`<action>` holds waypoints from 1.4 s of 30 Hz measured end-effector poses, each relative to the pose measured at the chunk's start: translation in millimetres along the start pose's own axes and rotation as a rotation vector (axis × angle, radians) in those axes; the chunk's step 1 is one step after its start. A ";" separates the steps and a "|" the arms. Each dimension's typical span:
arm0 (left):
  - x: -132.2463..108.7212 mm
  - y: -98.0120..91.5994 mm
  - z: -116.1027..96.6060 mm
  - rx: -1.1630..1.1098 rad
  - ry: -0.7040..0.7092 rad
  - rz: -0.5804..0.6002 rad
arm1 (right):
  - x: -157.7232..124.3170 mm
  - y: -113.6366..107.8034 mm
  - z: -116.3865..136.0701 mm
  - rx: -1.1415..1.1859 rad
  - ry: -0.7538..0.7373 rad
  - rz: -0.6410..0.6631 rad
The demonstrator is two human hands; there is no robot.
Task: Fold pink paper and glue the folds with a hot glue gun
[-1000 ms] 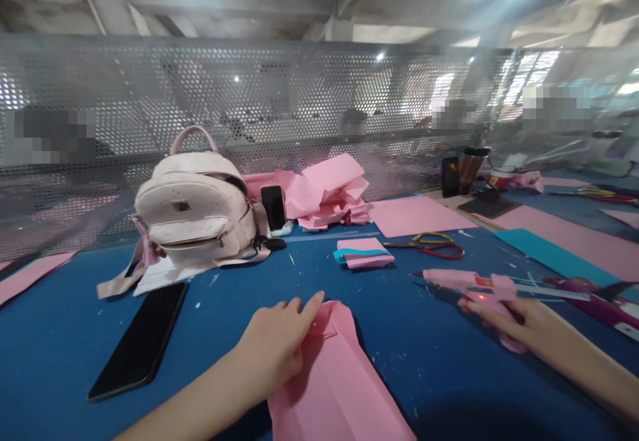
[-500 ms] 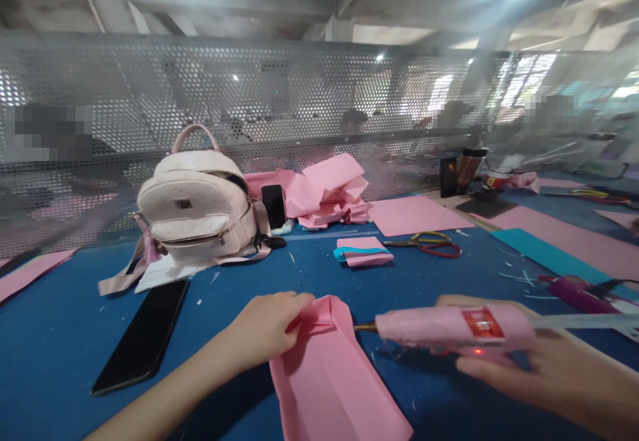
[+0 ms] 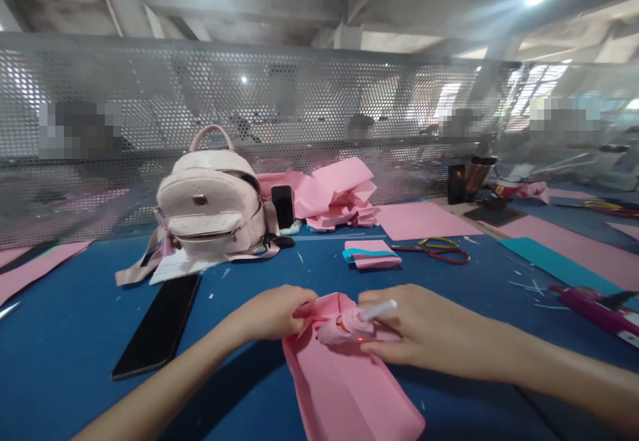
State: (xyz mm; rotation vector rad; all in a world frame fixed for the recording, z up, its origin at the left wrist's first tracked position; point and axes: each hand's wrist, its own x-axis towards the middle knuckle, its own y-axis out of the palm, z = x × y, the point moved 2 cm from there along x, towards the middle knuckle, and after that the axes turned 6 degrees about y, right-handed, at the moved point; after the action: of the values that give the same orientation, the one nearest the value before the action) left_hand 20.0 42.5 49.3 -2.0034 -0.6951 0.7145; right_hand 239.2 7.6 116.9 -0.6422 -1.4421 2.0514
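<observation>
On the blue worktable (image 3: pixel 90 334), the left hand (image 3: pixel 272 311) pinches the folded pink paper (image 3: pixel 344 388) at its far end; the right hand (image 3: pixel 424 331) grips a pink glue gun (image 3: pixel 349 324) over it.

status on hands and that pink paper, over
Left hand pinching top fold of folded pink paper. Right hand gripping pink glue gun, nozzle at that fold. Nothing in between; black phone lies clear to the left.

Blue table (image 3: pixel 74 334) with pink paper (image 3: pixel 349 394), phone (image 3: pixel 157 324)
</observation>
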 end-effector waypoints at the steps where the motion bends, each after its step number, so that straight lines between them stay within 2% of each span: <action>1: -0.3 -1.0 0.7 0.002 0.010 -0.006 | 2.7 3.4 -0.9 -0.021 0.014 0.014; 6: -3.4 -4.9 2.5 0.003 0.042 -0.025 | 9.0 14.2 -0.2 -0.014 0.071 0.030; 13: -3.2 -3.2 4.5 -0.004 0.054 -0.017 | 12.8 16.3 7.3 0.057 0.076 0.060; 26: -2.1 -1.8 5.5 0.005 0.072 -0.026 | 9.2 24.2 0.5 -0.095 0.092 0.025; 35: -2.7 -0.6 6.4 0.008 0.074 -0.046 | 10.3 24.6 -1.4 -0.054 0.078 -0.006; 42: -2.5 -0.2 5.9 0.018 0.057 -0.049 | 10.6 25.1 -2.6 -0.079 0.112 0.031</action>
State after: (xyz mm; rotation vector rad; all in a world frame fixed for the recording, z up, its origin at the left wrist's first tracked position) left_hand 14.1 44.0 47.3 -1.9757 -0.6994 0.6296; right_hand 229.1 9.6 91.5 -0.8038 -1.4621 1.9572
